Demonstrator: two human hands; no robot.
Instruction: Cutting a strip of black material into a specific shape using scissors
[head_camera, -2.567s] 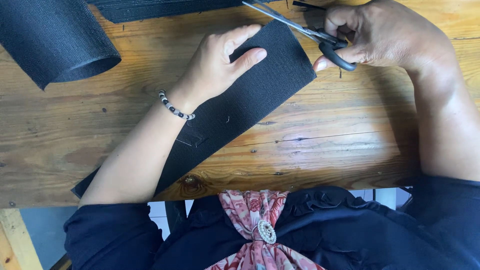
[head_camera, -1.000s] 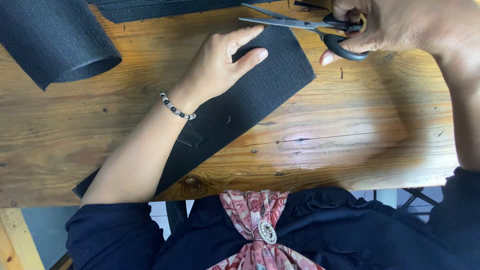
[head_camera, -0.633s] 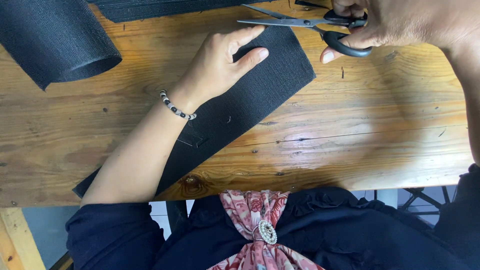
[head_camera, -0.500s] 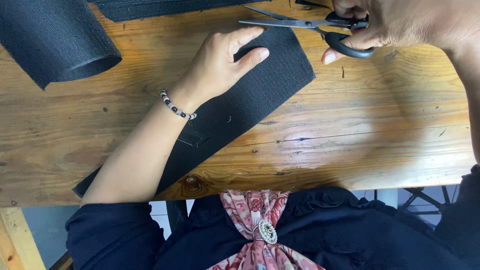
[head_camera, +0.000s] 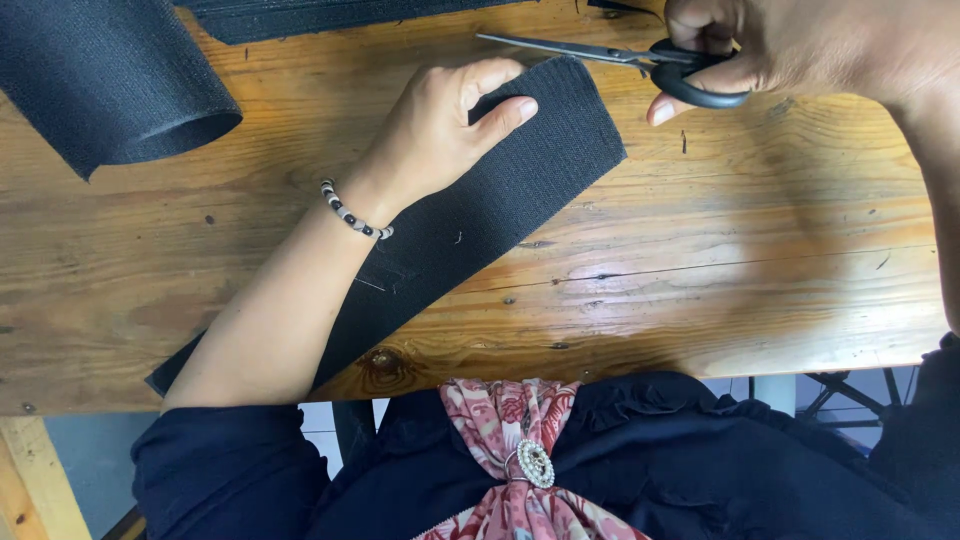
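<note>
**Hands working a black strip and scissors on the counter**

The left hand (head_camera: 445, 125) is pressing down on the black ribbed strip (head_camera: 480, 220), palm flat and fingers slightly spread, with the thumb lying along the strip's far end. It is not gripping anything; it is simply pinning the material to the wooden counter (head_camera: 700, 290). A beaded bracelet (head_camera: 355, 215) is sitting at the wrist. The strip is running diagonally under the forearm, from the near left edge of the counter up toward the middle, with its squared end lying just beyond the fingertips.

Further out, the right hand (head_camera: 790, 45) is closed through the black handles of the scissors (head_camera: 620, 60). The blades are pointing left, nearly together, and hovering just past the strip's far corner; whether they are touching it is hard to tell.

For a clean result, the pinning hand is best kept flat and close to the strip's end, so the material is not shifting or buckling. The fingertips are lying near the blades, so keeping them behind the blade line seems wise. Holding the scissors square to the strip's long edges should be giving a straight end rather than a slanted one.

At the far left, a black roll (head_camera: 110, 85) of similar material is resting on the counter, well apart from the hands. Another dark band (head_camera: 330, 15) is lying along the far edge.
</note>
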